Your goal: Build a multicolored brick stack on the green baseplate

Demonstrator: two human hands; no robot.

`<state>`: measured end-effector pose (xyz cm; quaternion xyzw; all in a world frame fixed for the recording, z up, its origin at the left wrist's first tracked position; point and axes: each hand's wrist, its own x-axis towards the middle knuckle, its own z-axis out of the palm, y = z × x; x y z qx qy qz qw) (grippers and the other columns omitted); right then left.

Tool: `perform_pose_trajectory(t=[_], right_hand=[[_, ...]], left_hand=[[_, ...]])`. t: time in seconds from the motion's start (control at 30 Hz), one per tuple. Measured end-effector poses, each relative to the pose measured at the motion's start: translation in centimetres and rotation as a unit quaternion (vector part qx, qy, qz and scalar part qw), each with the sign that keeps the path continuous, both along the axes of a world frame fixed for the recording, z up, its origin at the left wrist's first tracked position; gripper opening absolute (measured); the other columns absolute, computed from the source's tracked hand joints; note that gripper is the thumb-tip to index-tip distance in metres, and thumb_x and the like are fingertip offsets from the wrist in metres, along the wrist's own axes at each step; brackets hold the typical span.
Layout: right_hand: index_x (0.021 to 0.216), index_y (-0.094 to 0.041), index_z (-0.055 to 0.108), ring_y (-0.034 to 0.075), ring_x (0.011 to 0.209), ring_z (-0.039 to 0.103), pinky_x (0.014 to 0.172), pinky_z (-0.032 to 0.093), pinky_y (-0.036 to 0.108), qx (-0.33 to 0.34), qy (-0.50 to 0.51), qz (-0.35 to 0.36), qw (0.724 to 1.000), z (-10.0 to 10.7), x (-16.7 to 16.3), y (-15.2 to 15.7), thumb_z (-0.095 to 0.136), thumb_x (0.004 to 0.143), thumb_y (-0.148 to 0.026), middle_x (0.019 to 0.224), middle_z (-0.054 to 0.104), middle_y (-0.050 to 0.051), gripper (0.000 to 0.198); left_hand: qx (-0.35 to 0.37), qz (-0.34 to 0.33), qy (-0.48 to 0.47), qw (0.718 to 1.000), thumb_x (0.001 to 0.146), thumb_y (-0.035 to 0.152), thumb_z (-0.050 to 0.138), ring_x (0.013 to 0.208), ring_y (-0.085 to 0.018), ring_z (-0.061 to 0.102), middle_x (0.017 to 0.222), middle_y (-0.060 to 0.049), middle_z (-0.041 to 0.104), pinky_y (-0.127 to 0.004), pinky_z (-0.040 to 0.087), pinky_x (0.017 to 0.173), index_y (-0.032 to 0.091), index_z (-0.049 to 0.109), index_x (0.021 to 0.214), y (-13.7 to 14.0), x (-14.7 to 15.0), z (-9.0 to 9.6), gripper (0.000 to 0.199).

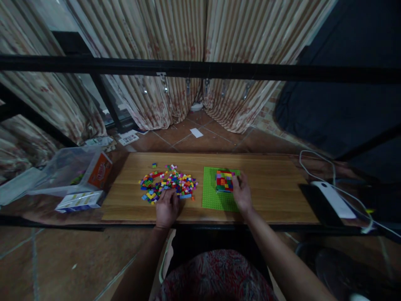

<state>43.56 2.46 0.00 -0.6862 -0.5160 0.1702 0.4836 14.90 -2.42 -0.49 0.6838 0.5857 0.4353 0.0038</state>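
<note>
The left hand [167,205] lay at the near edge of the loose bricks [184,180], fingers curled, any grip hidden; the right hand [242,194], its grip likewise indeterminable, lay at the right side of the brick block [223,181] on the green board [213,202]. Sideways pressure there could have loosened its bricks or skewed the board.

Bricks [179,179] partly hidden by left grip [167,207]
</note>
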Motion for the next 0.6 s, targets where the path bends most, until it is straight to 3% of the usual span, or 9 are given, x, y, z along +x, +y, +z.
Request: perform_pose_trajectory(t=[0.1, 0.17, 0.3, 0.43, 0.6], right_hand=[[0.127, -0.013, 0.051, 0.026, 0.107, 0.059, 0.093, 0.044, 0.042, 0.02, 0.072, -0.042, 0.996, 0.3, 0.5, -2.1, 0.044, 0.087, -0.056, 0.118, 0.062, 0.017, 0.06], [0.122, -0.014, 0.055, 0.026, 0.108, 0.058, 0.094, 0.043, 0.043, 0.019, 0.067, -0.037, 0.997, 0.6, 0.1, -3.8, 0.047, 0.086, -0.054, 0.117, 0.063, 0.016, 0.054], [0.113, -0.019, 0.061, 0.024, 0.108, 0.058, 0.097, 0.042, 0.044, -0.006, 0.014, 0.071, 0.997, 1.4, -2.6, -7.2, 0.049, 0.088, -0.046, 0.114, 0.064, 0.011, 0.038], [0.107, -0.021, 0.064, 0.022, 0.103, 0.059, 0.092, 0.046, 0.04, -0.017, -0.051, 0.195, 0.979, 1.7, -5.8, -8.8, 0.048, 0.09, -0.036, 0.108, 0.065, 0.009, 0.027], [0.105, -0.02, 0.065, 0.024, 0.096, 0.059, 0.088, 0.046, 0.04, -0.029, -0.157, 0.237, 0.958, 1.3, -8.6, -7.8, 0.048, 0.09, -0.031, 0.1, 0.066, 0.008, 0.025]], left_hand=[[-0.002, 0.0, -0.008, 1.0, 0.089, 0.018, 0.048, 0.083, -0.018, 0.062, 0.087, -0.006, 0.065, -0.03, 0.051, 0.077, 0.018, 0.06, 0.093, 0.0, 0.1, 0.0, 0.013], [0.001, 0.0, -0.012, 1.0, 0.089, 0.018, 0.049, 0.083, -0.017, 0.062, 0.087, -0.006, 0.065, -0.03, 0.051, 0.077, 0.018, 0.06, 0.094, 0.0, 0.1, 0.0, 0.013], [0.001, 0.002, -0.016, 1.0, 0.089, 0.018, 0.049, 0.084, -0.017, 0.062, 0.088, -0.006, 0.065, -0.03, 0.051, 0.077, 0.018, 0.061, 0.093, 0.0, 0.2, 0.0, 0.013], [-0.007, 0.01, -0.025, 1.0, 0.09, 0.02, 0.049, 0.085, -0.017, 0.062, 0.088, -0.006, 0.065, -0.03, 0.051, 0.079, 0.018, 0.061, 0.094, -0.1, 0.3, -0.1, 0.013], [-0.017, 0.003, -0.033, 0.999, 0.091, 0.021, 0.047, 0.086, -0.016, 0.062, 0.09, -0.006, 0.065, -0.03, 0.051, 0.08, 0.019, 0.062, 0.095, -0.2, 0.3, 0.0, 0.015]])
